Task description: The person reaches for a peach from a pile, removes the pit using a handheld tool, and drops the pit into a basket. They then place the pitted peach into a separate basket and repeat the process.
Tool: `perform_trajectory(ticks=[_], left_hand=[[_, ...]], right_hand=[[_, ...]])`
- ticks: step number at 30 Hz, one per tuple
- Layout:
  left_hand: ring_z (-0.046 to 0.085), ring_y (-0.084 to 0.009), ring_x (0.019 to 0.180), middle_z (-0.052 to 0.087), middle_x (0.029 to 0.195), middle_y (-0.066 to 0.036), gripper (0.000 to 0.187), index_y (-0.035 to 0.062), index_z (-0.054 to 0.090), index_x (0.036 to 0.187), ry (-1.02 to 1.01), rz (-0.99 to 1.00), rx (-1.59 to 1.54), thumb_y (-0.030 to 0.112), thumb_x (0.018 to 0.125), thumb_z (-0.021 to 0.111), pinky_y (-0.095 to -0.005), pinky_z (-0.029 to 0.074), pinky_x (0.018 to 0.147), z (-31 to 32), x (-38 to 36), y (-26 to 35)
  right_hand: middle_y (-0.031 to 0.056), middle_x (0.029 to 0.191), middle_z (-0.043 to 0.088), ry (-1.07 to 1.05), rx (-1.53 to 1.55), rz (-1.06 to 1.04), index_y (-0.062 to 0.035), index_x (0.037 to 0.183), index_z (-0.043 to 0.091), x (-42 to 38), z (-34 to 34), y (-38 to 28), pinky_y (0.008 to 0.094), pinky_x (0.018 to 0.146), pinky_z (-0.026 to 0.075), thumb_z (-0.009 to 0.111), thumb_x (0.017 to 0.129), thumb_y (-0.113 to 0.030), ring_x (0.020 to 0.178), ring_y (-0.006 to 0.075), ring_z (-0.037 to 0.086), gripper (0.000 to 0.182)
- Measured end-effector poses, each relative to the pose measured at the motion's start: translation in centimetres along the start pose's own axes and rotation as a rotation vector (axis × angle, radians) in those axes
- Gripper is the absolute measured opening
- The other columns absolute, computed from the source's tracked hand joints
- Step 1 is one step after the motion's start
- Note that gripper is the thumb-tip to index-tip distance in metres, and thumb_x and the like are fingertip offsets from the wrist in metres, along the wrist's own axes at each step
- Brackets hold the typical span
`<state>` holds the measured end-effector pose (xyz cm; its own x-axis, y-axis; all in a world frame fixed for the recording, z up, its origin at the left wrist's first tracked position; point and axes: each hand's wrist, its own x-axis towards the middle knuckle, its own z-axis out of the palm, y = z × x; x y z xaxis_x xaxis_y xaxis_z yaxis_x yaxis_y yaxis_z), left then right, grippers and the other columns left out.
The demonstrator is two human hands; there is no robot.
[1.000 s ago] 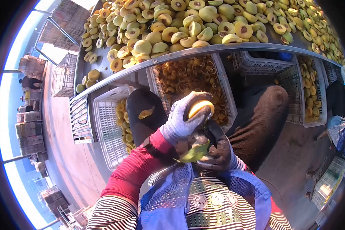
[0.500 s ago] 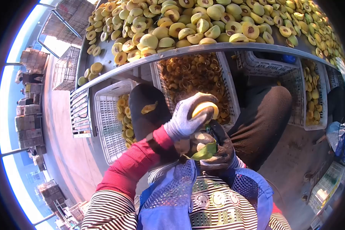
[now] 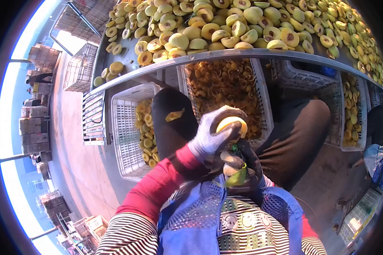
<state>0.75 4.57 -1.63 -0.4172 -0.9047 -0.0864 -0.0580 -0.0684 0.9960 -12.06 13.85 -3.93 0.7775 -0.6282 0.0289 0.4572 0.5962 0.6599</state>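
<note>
My left hand (image 3: pixel 215 131), in a pale glove with darkened fingers, is closed round a yellow peach half (image 3: pixel 232 124), its cut side partly hidden by the thumb. Just below it, my right hand (image 3: pixel 247 168), in a dark stained glove, is curled up close to the fruit. A small dark green piece (image 3: pixel 235 148) shows at its fingertips; the rest of what it grips is hidden. Against the right fingers hangs a green leaf (image 3: pixel 237 177). Beneath both hands, between my knees, stands a white crate (image 3: pixel 264 102) of brownish-orange scraps (image 3: pixel 223 83).
A metal table (image 3: pixel 208 55) heaped with peach halves (image 3: pixel 178 40) spans the front. White crates holding peach halves stand at left (image 3: pixel 122 131) and right (image 3: pixel 361 131). A peel scrap (image 3: pixel 175 114) lies on my left knee. Stacked crates (image 3: pixel 34 136) line the far left.
The whole view has shifted, so the table and crates appear slightly further right. My left hand keeps its hold on the peach half. The leaf by my right hand now stands more upright.
</note>
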Motion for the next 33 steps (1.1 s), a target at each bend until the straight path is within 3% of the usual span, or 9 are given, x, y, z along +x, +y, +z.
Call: perform_trajectory(ticks=[3,4,8,10,19,21,25,27,33], left_hand=[[0.064,-0.026,0.078,0.063,0.088,-0.013,0.029,-0.001,0.062,0.101,-0.128,0.406,0.345,0.021,0.083,0.066,-0.032,0.051,0.074,-1.3,1.0,0.6],[0.063,-0.0234,0.078,0.063,0.088,-0.012,0.029,-0.0008,0.062,0.101,-0.081,0.23,0.046,0.023,0.085,0.064,-0.0316,0.051,0.074,-0.3,0.5,1.2],[0.061,-0.0188,0.079,0.062,0.086,-0.01,0.04,-0.0016,0.059,0.102,0.257,-0.165,-0.627,0.037,0.095,0.048,-0.03,0.05,0.074,2.4,-0.5,-2.5],[0.062,-0.0188,0.082,0.063,0.087,-0.01,0.045,-0.0008,0.059,0.104,0.299,-0.264,-0.81,0.041,0.096,0.046,-0.0294,0.051,0.076,1.6,-0.6,-3.3],[0.058,-0.0243,0.1,0.058,0.108,-0.014,0.04,-0.001,0.056,0.116,0.88,0.134,0.526,0.029,0.091,0.061,-0.0346,0.047,0.088,-17.7,-6.7,-1.1],[0.057,-0.0306,0.102,0.056,0.109,-0.02,0.05,-0.0004,0.054,0.119,0.813,-0.536,1.453,0.033,0.085,0.067,-0.0398,0.047,0.088,-20.1,-6.6,-0.5],[0.061,-0.0316,0.096,0.061,0.109,-0.013,0.047,0.009,0.058,0.118,0.555,0.206,1.107,0.035,0.081,0.071,-0.04,0.049,0.083,-14.3,3.2,3.2],[0.061,-0.0334,0.1,0.059,0.114,-0.016,0.055,0.014,0.054,0.126,0.632,0.167,1.307,0.035,0.078,0.071,-0.0386,0.05,0.084,-12.6,11.5,5.2],[0.063,-0.0263,0.101,0.062,0.11,-0.015,0.059,0.0144,0.054,0.122,0.108,-0.022,1.577,0.046,0.076,0.072,-0.0383,0.051,0.083,-16.5,18.2,4.4]], right_hand=[[0.0009,0.049,0.039,-0.051,0.054,0.03,-0.0104,0.072,0.044,0.3,1.4,2.0,0.0204,0.03,0.027,0.041,0.094,-0.057,0.031,0.008,0.033,0.051],[-0.0012,0.046,0.035,0.27,0.106,-0.179,-0.0106,0.071,0.042,0.5,2.7,2.3,0.0216,0.029,0.027,0.041,0.094,-0.055,0.031,0.0071,0.031,0.05],[-0.0012,0.047,0.035,-0.242,-0.327,0.029,-0.0125,0.072,0.041,0.9,2.0,0.4,0.0217,0.03,0.026,0.04,0.094,-0.056,0.032,0.0076,0.03,0.049],[0.0014,0.059,0.046,-0.023,-0.291,-0.161,-0.0085,0.076,0.046,0.1,1.9,-0.4,0.0252,0.042,0.037,0.042,0.096,-0.05,0.043,0.0107,0.041,0.047],[-0.0021,0.054,0.041,0.458,-0.729,-0.257,-0.0074,0.099,0.056,-0.1,1.6,-2.7,0.0211,0.032,0.027,0.047,0.096,-0.047,0.036,0.0059,0.032,0.041],[-0.0006,0.063,0.048,0.634,-1.049,-0.333,-0.0078,0.104,0.051,0.2,2.6,-2.2,0.0202,0.038,0.033,0.053,0.095,-0.036,0.044,0.0049,0.039,0.029],[0.0035,0.075,0.055,0.705,-1.283,-0.542,-0.0075,0.104,0.052,2.1,0.7,-3.1,0.0224,0.047,0.042,0.062,0.09,-0.018,0.054,0.0069,0.05,0.02],[0.003,0.081,0.057,0.613,-2.098,-1.009,-0.0073,0.104,0.055,2.2,0.0,-4.9,0.0222,0.062,0.046,0.062,0.091,-0.013,0.069,0.0077,0.055,0.016],[0.001,0.087,0.059,0.754,-1.411,-0.822,-0.003,0.101,0.056,1.8,0.6,-5.9,0.0204,0.065,0.046,0.062,0.091,-0.012,0.074,0.0055,0.055,0.015]])
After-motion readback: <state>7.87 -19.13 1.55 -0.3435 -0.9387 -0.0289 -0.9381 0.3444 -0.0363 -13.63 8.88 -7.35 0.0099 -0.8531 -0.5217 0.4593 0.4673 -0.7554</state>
